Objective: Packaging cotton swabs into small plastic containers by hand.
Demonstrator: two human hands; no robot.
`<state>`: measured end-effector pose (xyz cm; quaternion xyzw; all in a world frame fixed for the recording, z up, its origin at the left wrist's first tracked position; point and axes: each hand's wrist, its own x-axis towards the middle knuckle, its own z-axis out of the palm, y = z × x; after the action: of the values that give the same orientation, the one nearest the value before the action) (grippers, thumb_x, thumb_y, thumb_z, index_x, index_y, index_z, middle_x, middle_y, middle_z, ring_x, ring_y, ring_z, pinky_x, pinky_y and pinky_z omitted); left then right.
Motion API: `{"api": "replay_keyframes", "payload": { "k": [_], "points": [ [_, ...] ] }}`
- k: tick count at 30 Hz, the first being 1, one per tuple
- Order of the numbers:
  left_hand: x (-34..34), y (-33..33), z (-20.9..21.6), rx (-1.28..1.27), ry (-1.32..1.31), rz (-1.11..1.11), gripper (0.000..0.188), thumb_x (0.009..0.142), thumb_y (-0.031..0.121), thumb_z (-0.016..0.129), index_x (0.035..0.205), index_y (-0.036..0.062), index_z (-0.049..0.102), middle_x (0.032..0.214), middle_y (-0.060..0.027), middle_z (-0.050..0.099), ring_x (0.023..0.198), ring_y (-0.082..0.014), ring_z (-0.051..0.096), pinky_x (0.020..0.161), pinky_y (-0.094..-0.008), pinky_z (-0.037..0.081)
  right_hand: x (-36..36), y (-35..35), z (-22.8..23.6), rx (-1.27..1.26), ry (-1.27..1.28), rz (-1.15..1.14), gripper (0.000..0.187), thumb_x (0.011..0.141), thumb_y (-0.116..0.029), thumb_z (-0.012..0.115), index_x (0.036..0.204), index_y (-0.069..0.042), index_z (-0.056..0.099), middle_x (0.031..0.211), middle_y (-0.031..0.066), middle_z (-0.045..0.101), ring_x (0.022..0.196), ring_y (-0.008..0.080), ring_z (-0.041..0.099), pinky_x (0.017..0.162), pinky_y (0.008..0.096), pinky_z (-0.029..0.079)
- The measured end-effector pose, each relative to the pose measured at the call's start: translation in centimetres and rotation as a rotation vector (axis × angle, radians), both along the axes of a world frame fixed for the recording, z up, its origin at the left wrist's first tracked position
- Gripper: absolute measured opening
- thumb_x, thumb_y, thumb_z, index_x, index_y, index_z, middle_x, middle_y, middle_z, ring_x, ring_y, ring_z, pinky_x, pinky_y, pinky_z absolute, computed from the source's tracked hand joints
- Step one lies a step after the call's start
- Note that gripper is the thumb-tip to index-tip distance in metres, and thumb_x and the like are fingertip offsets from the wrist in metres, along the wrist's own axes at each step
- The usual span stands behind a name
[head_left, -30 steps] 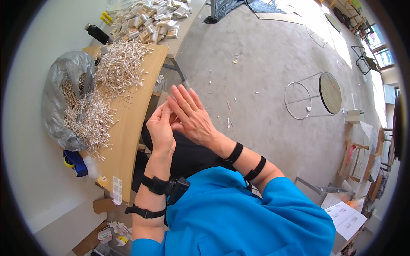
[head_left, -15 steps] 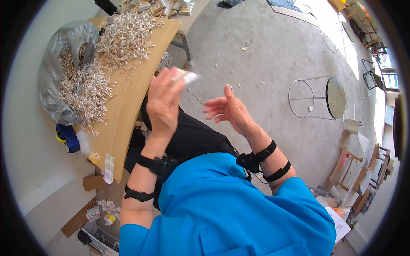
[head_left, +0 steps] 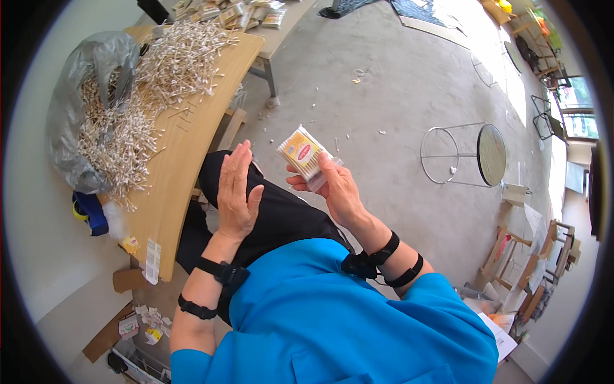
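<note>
A clear plastic packet of cotton swabs (head_left: 302, 151) with a yellow and red label is held up in my right hand (head_left: 339, 190), thumb on its front and fingers behind. My left hand (head_left: 236, 192) is raised beside it with the fingers straight and the palm turned toward the packet, not touching it. To the left, a big heap of loose cotton swabs (head_left: 185, 61) lies on the wooden table (head_left: 182, 153). More swabs spill from a grey plastic bag (head_left: 67, 121) at the table's wall side.
Filled packets (head_left: 236, 14) are piled on a further table at the top. A round stool (head_left: 491, 155) lies on its side on the floor at the right. A blue tape dispenser (head_left: 96, 214) sits by the table's left edge, and an open bin (head_left: 137, 358) stands at lower left.
The packet, blurred by my left hand before, is now in my right hand. My left hand has moved lower and let go, while my right hand has closed on the packet.
</note>
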<state>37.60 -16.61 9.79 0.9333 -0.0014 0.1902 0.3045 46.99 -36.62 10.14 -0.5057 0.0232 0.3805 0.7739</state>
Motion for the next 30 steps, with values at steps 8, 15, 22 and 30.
{"api": "replay_keyframes", "payload": {
  "k": [8,15,22,30],
  "points": [
    [-2.0,2.2,-6.1,0.380,0.691,-0.136,0.045,0.096,0.041,0.057,0.133,0.0155,0.059,0.147,-0.0066,0.050,0.141,-0.0292,0.038,0.120,-0.0514,0.018,0.5,-2.0,4.6,0.133,-0.037,0.208,0.064,0.106,-0.048,0.036,0.133,0.009,0.049,0.116,0.0249,0.066,0.099,0.0284,0.070,0.089,0.0379,0.057],
    [3.1,-1.2,9.1,0.039,-0.076,-0.052,0.061,0.101,0.046,0.046,0.146,0.0049,0.045,0.151,-0.0089,0.045,0.144,-0.0299,0.034,0.117,-0.0631,0.011,-0.4,-2.0,5.0,-0.048,-0.112,0.320,0.059,0.106,-0.046,0.039,0.120,0.007,0.062,0.108,0.0148,0.069,0.097,0.0205,0.069,0.086,0.0326,0.056],
    [1.6,-1.7,9.1,0.375,0.190,-0.188,0.061,0.102,0.055,0.033,0.142,0.0126,0.051,0.150,-0.0044,0.047,0.143,-0.0272,0.038,0.117,-0.0659,0.000,-0.7,-0.9,7.1,0.062,0.017,0.414,0.051,0.107,-0.038,0.043,0.120,0.007,0.063,0.106,0.0128,0.069,0.095,0.0176,0.069,0.081,0.0289,0.058],
    [-3.5,2.9,9.0,-1.431,0.374,-0.119,0.062,0.099,0.027,0.062,0.148,-0.0009,0.037,0.133,-0.0160,0.058,0.116,-0.0205,0.060,0.101,-0.0341,0.046,3.8,2.8,8.6,-0.062,-0.293,0.902,0.062,0.104,-0.049,0.046,0.110,0.008,0.068,0.083,0.0123,0.072,0.071,0.0149,0.071,0.066,0.0266,0.058]
  ]
}}
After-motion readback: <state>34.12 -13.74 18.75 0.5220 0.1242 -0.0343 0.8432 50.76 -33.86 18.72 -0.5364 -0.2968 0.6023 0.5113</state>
